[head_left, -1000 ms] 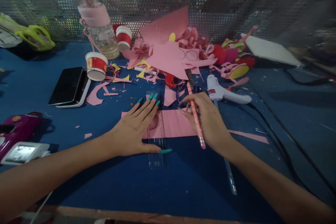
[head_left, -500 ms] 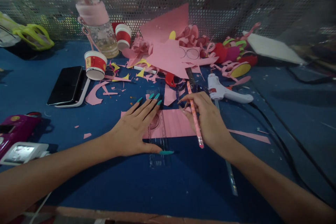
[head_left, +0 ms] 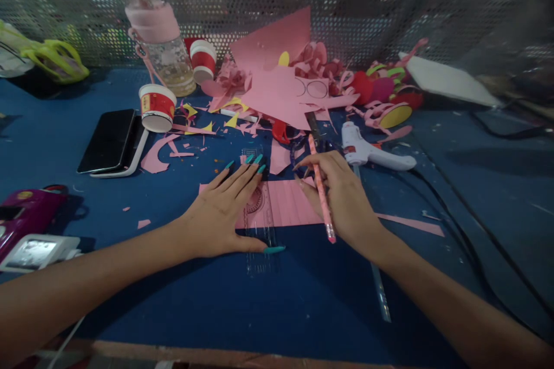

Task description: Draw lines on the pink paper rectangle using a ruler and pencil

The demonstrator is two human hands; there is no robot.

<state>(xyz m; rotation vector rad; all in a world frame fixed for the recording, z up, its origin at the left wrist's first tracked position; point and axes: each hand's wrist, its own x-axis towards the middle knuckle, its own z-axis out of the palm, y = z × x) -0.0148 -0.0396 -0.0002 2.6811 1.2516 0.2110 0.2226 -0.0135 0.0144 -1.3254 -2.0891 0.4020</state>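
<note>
A matt pink paper sheet (head_left: 288, 203) is pressed under a clear, glossy plastic ruler (head_left: 258, 225) on a smooth blue table (head_left: 277, 300) — a glossy black phone (head_left: 108, 139), a white plastic glue gun (head_left: 367, 151) and perforated metal mesh (head_left: 367, 6) are seen beyond.

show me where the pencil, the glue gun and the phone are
pencil (head_left: 321, 187), head view, middle of the pink shaft held in the right hand
glue gun (head_left: 362, 151), head view, white body near the handle
phone (head_left: 108, 139), head view, centre of the dark screen
</note>
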